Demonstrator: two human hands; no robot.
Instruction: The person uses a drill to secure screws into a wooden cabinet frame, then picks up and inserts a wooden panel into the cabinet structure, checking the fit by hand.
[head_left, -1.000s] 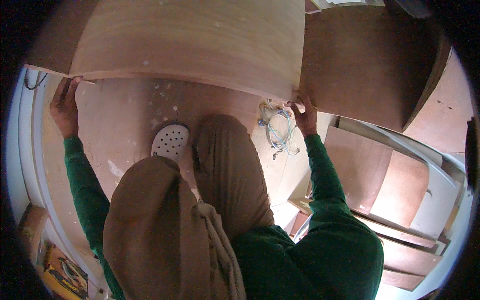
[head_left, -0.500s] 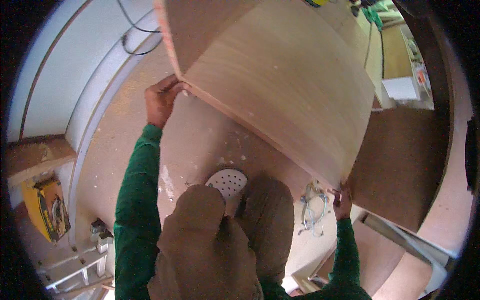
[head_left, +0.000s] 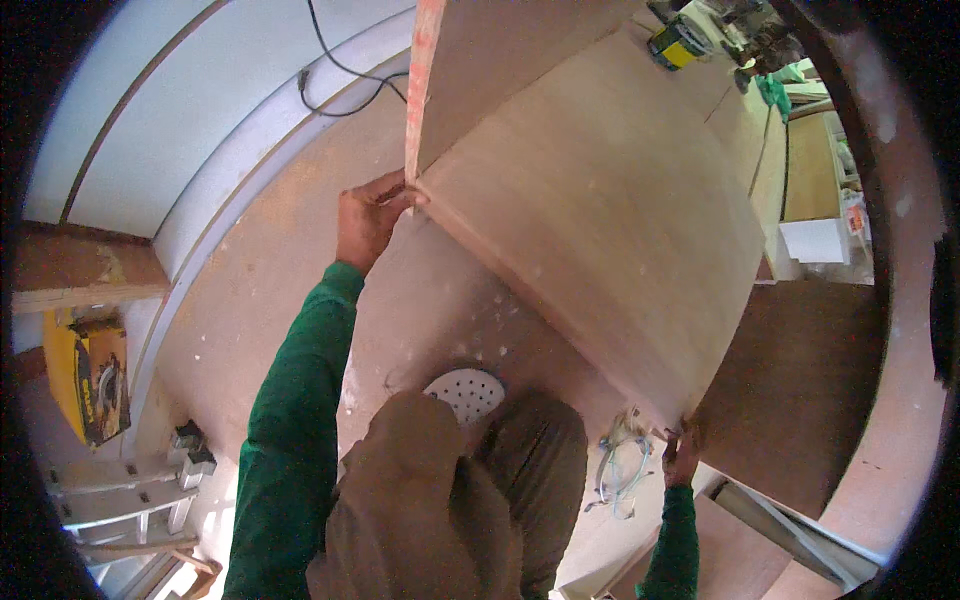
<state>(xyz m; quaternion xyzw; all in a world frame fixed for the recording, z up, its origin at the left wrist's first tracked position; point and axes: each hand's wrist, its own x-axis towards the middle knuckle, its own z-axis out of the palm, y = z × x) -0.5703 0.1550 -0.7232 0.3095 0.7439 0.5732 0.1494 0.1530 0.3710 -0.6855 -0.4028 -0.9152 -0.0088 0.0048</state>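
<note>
A wooden cabinet-like box (head_left: 600,210) fills the upper middle, its broad flat panel facing up and an upright side panel (head_left: 520,80) joined at its left. My left hand (head_left: 368,222) pinches the near left corner, where the side panel's pale, red-marked edge meets the front edge. At the near right corner, my right hand (head_left: 682,455) has its fingers closed round the same front edge. The panel's underside is hidden. Both my arms are in green sleeves.
A white clog with holes (head_left: 467,393) shows near my knees. Coiled thin cables (head_left: 625,465) lie by my right hand. A dark brown board (head_left: 800,380) stands at right. Left are a yellow tool box (head_left: 85,375) and a metal ladder (head_left: 130,495). A yellow-black tool (head_left: 678,45) sits far right.
My left hand and the box's left corner have shifted right and slightly down in the picture. My right hand has dropped a little. Both hands keep their hold; the view has also moved.
</note>
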